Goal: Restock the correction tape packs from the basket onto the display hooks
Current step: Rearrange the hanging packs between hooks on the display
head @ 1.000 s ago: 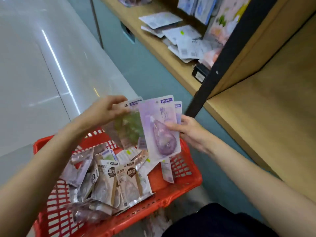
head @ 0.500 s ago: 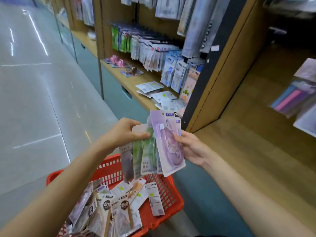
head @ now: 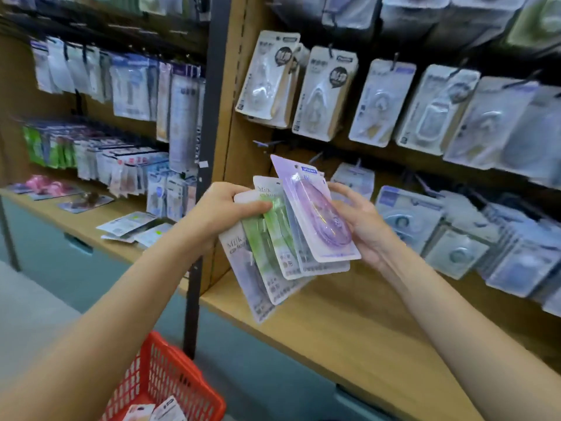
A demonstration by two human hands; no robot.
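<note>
Low at 7 o'clock, red basket (head: 170, 381) holds a few packs (head: 158, 413). Left hand (head: 221, 212) grips fanned correction tape packs (head: 273, 238), long axes near upright, tops toward 11 o'clock. Right hand (head: 361, 226) pinches the purple pack (head: 315, 211). "Milk" legible.
</note>
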